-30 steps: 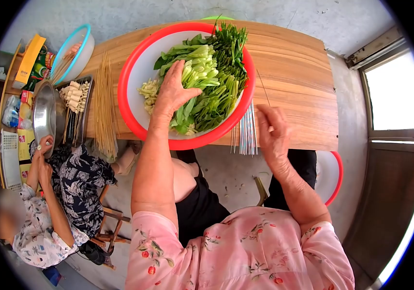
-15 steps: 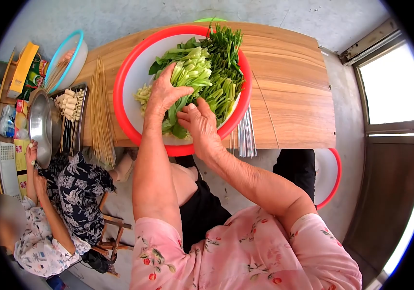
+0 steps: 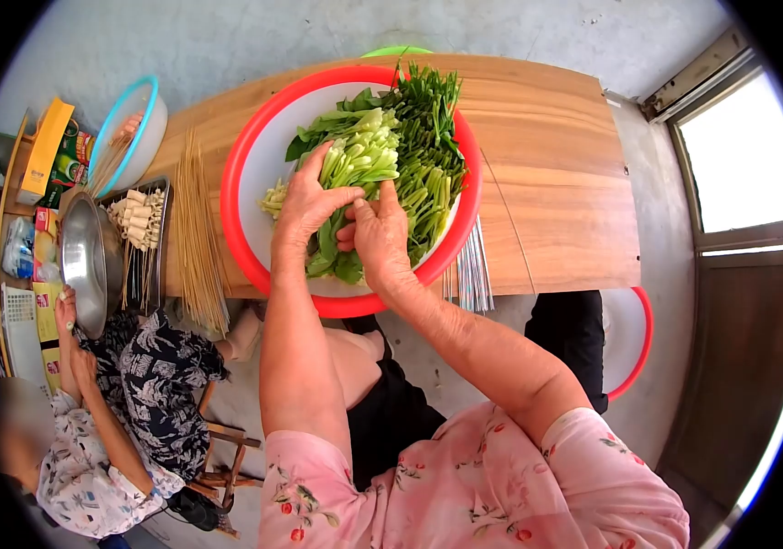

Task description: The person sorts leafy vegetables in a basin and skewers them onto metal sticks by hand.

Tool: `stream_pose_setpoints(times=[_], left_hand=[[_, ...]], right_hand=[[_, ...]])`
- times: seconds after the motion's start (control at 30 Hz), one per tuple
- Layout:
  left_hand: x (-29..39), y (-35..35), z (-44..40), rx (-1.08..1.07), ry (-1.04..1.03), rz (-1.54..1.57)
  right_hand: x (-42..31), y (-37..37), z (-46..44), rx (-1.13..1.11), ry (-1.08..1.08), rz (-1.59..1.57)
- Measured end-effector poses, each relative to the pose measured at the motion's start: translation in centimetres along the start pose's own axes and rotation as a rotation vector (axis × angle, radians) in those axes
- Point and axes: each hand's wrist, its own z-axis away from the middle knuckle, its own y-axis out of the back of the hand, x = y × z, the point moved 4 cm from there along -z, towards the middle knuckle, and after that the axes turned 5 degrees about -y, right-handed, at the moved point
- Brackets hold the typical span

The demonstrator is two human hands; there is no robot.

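A large white basin with a red rim (image 3: 242,137) holds pale green leafy greens (image 3: 364,151), with darker thin-stemmed greens (image 3: 428,119) along its right side. My left hand (image 3: 307,206) is curved around the left side of the pale bunch, its thumb reaching across the near side; the fingertips are hidden in the leaves. My right hand (image 3: 379,233) is at the near end of the same bunch, index finger against the stalk ends, the other fingers curled by the leaves. The two thumbs are close together.
The basin stands on a wooden table (image 3: 556,174). Bamboo skewers (image 3: 195,238) and silvery sticks (image 3: 474,270) lie either side of it. Left are a tray of skewered food (image 3: 140,220), a blue-rimmed basin (image 3: 155,119) and a co-worker (image 3: 103,457) with a metal bowl (image 3: 90,265).
My right hand has turned and moved up to the stalk ends, its index finger now straighter. My left hand stays around the bunch. The whole view has shifted slightly.
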Motion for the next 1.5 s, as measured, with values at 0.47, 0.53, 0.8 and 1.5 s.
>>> stream_pose_setpoints(times=[0.47,0.53,0.8,1.5], left_hand=[[-1.4,0.2,-0.5,0.033,-0.037,0.097],[-1.5,0.2,-0.6,0.032,-0.022,0.056],[-0.2,0.3,-0.2,0.024,0.001,-0.017],[1.5,0.5,0.6,0.035,0.001,-0.059]], right_hand=[[1.5,0.9,2.0,-0.004,-0.002,-0.229],[1.6,0.7,2.3,0.006,0.022,-0.219],[0.8,1.1,2.5,0.102,-0.070,-0.133],[0.9,2.4,0.2,0.321,-0.132,-0.036]])
